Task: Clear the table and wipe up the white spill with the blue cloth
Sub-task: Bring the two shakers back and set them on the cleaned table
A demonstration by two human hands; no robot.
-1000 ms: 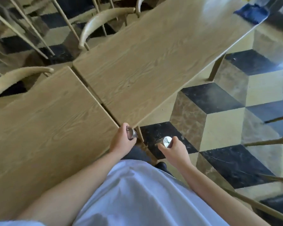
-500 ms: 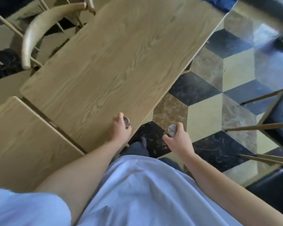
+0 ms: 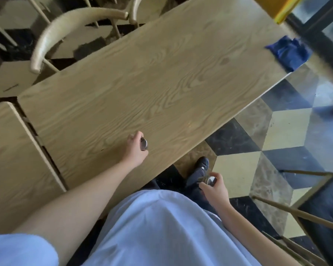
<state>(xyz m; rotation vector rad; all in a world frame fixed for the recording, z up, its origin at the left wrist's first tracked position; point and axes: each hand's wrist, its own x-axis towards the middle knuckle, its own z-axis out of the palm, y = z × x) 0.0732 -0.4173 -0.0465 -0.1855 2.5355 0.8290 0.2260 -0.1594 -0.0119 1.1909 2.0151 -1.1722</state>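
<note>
My left hand (image 3: 136, 149) is closed around a small shaker with a metal lid (image 3: 144, 144), held over the near part of the wooden table (image 3: 161, 77). My right hand (image 3: 214, 191) grips a second metal-lidded shaker (image 3: 210, 180) off the table's edge, above the floor beside my shoe. The blue cloth (image 3: 288, 51) lies crumpled on the table's far right corner, well away from both hands. No white spill shows on the wood in this view.
A second wooden table (image 3: 13, 169) abuts on the left with a narrow gap. Curved-back chairs (image 3: 65, 27) stand behind the table. Chair legs (image 3: 296, 214) cross the lower right. Patterned tile floor (image 3: 288, 127) lies to the right.
My left hand with its shaker has moved forward over the table top. My right hand stays off the edge. The view has shifted, bringing the blue cloth further into the frame.
</note>
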